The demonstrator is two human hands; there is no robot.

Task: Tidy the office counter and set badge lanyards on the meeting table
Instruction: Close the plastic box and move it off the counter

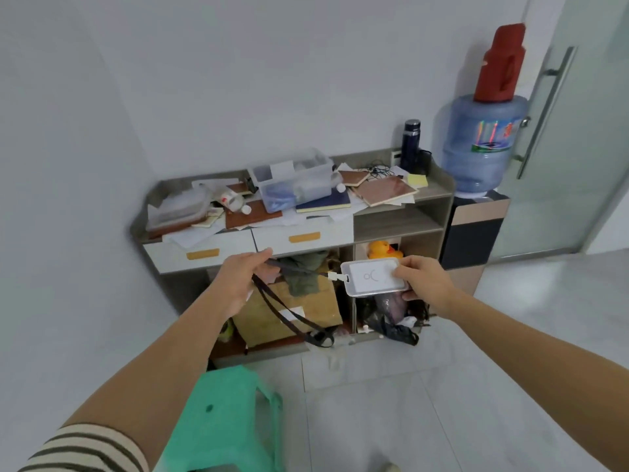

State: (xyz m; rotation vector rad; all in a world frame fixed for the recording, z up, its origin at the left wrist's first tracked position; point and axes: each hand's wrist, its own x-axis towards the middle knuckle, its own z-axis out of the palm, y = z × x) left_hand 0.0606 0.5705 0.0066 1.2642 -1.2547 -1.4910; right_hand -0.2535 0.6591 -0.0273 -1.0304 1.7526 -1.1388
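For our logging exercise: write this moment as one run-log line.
left hand: holds strap | right hand: holds badge holder | counter: cluttered | stage: lanyard held before counter

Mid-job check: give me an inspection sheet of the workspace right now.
Surface: counter top, largely covered with clutter.
Job's things: badge holder clipped to black lanyard strap, held up before the counter; meeting table not in view.
Clutter: clear bin, blue notebook, wooden boards, loose papers.
Grippers: left hand grips the lanyard strap; right hand pinches the badge holder.
Cables: thin black wire tangle at the counter's back right.
Surroundings: water jug with red thermos on top, glass door, green stool, yellow duck in a lower compartment.
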